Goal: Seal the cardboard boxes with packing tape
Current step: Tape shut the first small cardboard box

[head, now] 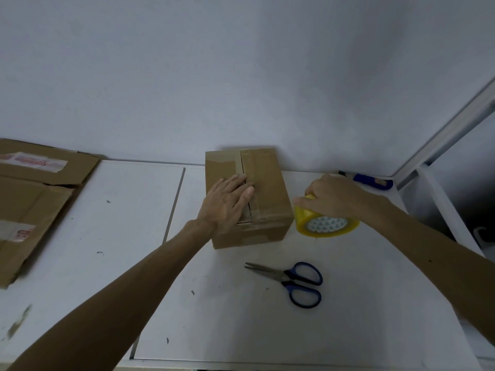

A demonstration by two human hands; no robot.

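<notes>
A small brown cardboard box (267, 188) stands against the wall on the white table (107, 236), its top flaps folded down with a seam running front to back. My left hand (227, 202) lies flat on the left flap, fingers straight and reaching the seam. Just right of the box, my right hand (332, 196) grips a roll of yellowish clear packing tape (325, 223) from above. The roll is tilted, so its patterned core faces me.
Blue-handled scissors (292, 281) lie shut in front of the box. Flattened cardboard (34, 199) with old tape covers the table's left end. A blue-handled tool (372, 182) lies by the wall at the right. A metal frame (442, 137) borders the right side.
</notes>
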